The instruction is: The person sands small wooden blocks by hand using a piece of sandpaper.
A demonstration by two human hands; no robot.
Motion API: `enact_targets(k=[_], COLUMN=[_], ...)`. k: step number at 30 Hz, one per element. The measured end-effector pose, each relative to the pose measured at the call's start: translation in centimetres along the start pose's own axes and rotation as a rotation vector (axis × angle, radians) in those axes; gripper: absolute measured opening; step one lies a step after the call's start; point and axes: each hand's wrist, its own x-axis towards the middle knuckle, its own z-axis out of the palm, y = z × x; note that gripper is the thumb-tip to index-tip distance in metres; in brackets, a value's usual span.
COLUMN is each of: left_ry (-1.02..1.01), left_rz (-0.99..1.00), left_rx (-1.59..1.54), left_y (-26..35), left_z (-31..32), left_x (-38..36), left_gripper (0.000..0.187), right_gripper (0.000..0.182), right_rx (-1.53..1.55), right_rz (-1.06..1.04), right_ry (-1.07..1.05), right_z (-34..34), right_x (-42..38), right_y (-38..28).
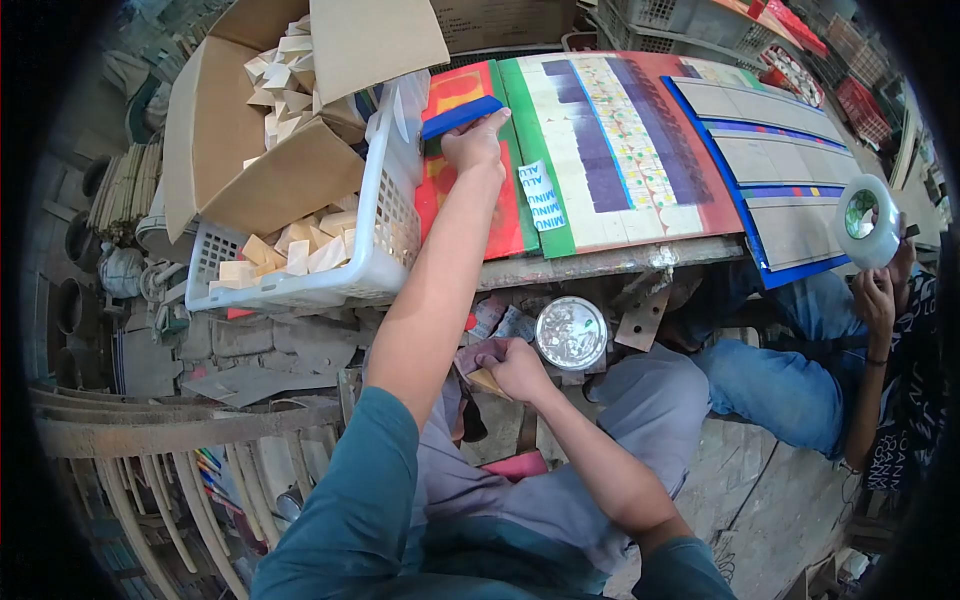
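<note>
My left hand (478, 145) reaches far forward over the board, its fingers closed on the end of a flat blue bar (462, 118). Beneath the bar is a red panel (505, 190) with yellow patterns, beside the white crate (385, 190). Near my lap, my right hand (520, 370) is closed around a small pale wooden piece (488, 382); a dull greyish-pink area shows at its fingers. Just right of that hand stands a round silvery tin (571, 333).
A cardboard box (245, 190) of wooden blocks sits in the crate, above more blocks (325, 240). Painted panels (640, 150) and blue-edged boards (780, 160) cover the bench. At right another person holds a tape roll (868, 222). A wooden rail (190, 432) runs at lower left.
</note>
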Motion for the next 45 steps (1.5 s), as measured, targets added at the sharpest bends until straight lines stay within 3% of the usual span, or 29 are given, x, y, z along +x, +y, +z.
enact_targets(k=[39, 45], left_ry=[0.027, 0.045], left_rz=[0.010, -0.130], left_rx=[-0.063, -0.184], left_y=[-0.4, -0.3], left_z=[-0.2, -0.4], left_x=[0.2, 1.0], left_gripper=[0.040, 0.034], right_gripper=[0.022, 0.025], right_rx=[-0.049, -0.081], right_rz=[0.017, 0.006], right_ry=[0.005, 0.009], right_z=[0.1, -0.3], right_x=[-0.1, -0.3], right_y=[0.2, -0.5])
